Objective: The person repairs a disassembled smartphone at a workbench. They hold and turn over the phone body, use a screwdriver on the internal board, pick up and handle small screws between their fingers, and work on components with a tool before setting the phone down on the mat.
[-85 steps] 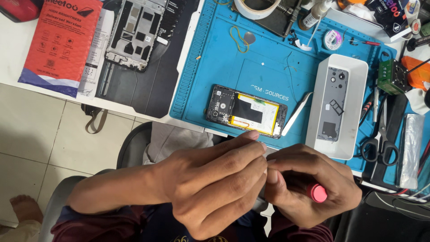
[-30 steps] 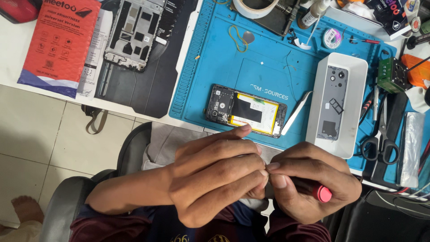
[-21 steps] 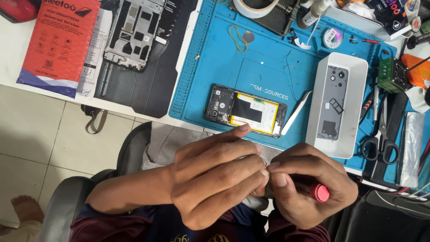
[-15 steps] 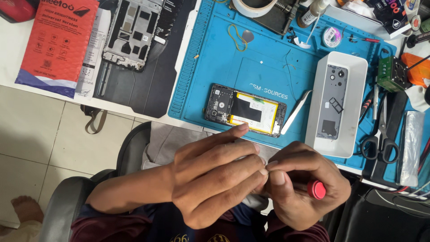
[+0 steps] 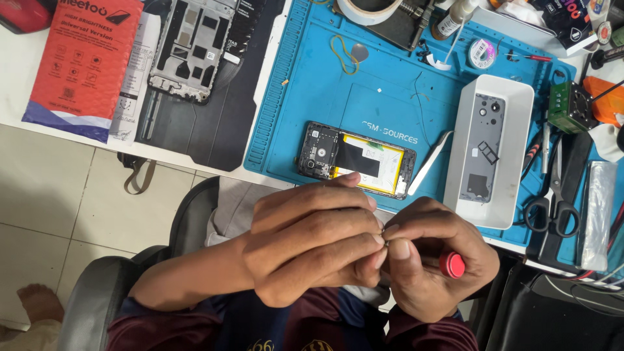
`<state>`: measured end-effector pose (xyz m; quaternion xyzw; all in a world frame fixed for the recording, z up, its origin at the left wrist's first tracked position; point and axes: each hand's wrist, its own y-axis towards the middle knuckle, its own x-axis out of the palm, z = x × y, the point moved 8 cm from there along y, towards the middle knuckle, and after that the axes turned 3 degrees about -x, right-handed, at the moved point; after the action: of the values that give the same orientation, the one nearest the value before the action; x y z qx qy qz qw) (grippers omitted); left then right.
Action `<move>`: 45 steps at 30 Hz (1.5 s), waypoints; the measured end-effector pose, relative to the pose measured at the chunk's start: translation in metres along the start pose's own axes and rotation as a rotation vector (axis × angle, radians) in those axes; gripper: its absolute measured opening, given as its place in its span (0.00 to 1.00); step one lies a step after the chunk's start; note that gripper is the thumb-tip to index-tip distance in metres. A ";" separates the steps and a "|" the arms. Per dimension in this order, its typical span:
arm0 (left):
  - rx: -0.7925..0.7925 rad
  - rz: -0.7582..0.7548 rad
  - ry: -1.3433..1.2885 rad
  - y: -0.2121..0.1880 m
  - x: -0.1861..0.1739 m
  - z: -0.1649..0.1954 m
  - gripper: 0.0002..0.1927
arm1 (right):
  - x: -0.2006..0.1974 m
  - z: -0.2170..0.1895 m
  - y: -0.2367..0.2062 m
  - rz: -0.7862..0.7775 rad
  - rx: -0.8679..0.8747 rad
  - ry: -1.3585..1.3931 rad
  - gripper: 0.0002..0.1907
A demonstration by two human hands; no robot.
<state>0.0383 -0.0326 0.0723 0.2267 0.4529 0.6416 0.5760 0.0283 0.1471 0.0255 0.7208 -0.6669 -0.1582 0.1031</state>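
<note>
Little has shifted since the earlier frames: both hands stay bunched together over the lap, off the worktop edge. Left hand curls its fingers narrow against the right's fingertips, likely steadying something too small to make out. Right hand grips a red-capped screwdriver. Beyond, an opened phone lies on the blue mat; tiled floor shows left.

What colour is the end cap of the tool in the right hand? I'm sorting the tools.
Red: the round end cap shows best in the head view.
</note>
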 end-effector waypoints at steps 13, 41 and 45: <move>0.126 -0.248 0.065 0.017 -0.005 0.011 0.09 | 0.003 -0.011 0.014 -0.064 -0.055 -0.099 0.09; 0.132 -0.209 -0.100 -0.002 0.003 -0.006 0.12 | 0.005 0.000 0.002 0.008 0.019 0.044 0.10; 0.106 -0.203 -0.148 -0.007 0.003 -0.007 0.12 | 0.003 0.004 -0.002 0.048 0.017 0.105 0.10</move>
<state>0.0352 -0.0324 0.0625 0.2567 0.4630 0.5368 0.6570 0.0293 0.1446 0.0212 0.7126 -0.6791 -0.1121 0.1357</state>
